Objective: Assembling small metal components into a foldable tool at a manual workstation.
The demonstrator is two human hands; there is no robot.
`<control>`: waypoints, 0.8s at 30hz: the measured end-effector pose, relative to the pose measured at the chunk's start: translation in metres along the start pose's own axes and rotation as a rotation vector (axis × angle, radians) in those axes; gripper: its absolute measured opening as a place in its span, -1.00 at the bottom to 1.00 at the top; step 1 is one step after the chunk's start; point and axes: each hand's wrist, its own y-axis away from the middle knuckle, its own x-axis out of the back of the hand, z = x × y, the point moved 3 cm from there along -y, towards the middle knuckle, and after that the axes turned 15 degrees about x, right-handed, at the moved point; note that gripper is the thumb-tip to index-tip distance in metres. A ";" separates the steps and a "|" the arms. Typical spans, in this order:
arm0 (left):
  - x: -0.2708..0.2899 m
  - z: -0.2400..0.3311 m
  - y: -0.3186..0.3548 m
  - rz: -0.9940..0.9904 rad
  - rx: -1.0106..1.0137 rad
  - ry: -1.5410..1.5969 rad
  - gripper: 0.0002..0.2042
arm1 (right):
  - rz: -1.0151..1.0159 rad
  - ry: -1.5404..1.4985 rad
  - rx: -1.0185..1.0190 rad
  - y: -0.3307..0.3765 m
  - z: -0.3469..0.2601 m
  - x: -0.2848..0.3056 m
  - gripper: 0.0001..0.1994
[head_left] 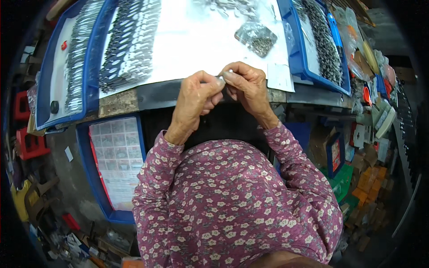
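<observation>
My left hand (196,94) and my right hand (248,85) meet above the front edge of the table, fingertips nearly touching. Both are closed in a pinch around a small silvery metal piece (221,77), mostly hidden by the fingers. Beyond them lies white paper (183,49). On its left side, flat silvery metal parts (134,42) are laid out in dense rows. A clear plastic bag (257,38) with tiny dark metal parts inside lies to the right, past my right hand. More loose metal parts (232,6) are scattered at the far edge.
At the left, a blue tray (93,67) holds rows of metal parts. Another blue tray (297,62) at the right holds many small dark pieces. Below the table, a blue bin (82,152) stands left of my lap. Orange boxes (370,183) and clutter fill the right floor.
</observation>
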 end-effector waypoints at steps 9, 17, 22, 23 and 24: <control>-0.001 -0.002 0.004 0.030 -0.037 -0.026 -0.88 | 0.067 -0.084 0.014 0.006 0.003 -0.006 -0.86; 0.004 -0.006 0.000 -0.027 -0.145 -0.014 -0.80 | 0.140 -0.058 0.047 0.009 0.008 -0.011 -0.85; 0.003 -0.004 0.002 -0.057 -0.158 -0.012 -0.82 | 0.130 0.001 0.091 0.012 0.003 -0.010 -0.85; 0.003 -0.004 0.004 -0.073 -0.111 0.003 -0.84 | 0.119 -0.006 0.081 0.012 0.002 -0.010 -0.85; 0.004 -0.003 0.005 -0.086 -0.067 0.015 -0.85 | 0.105 -0.017 0.074 0.011 0.002 -0.012 -0.85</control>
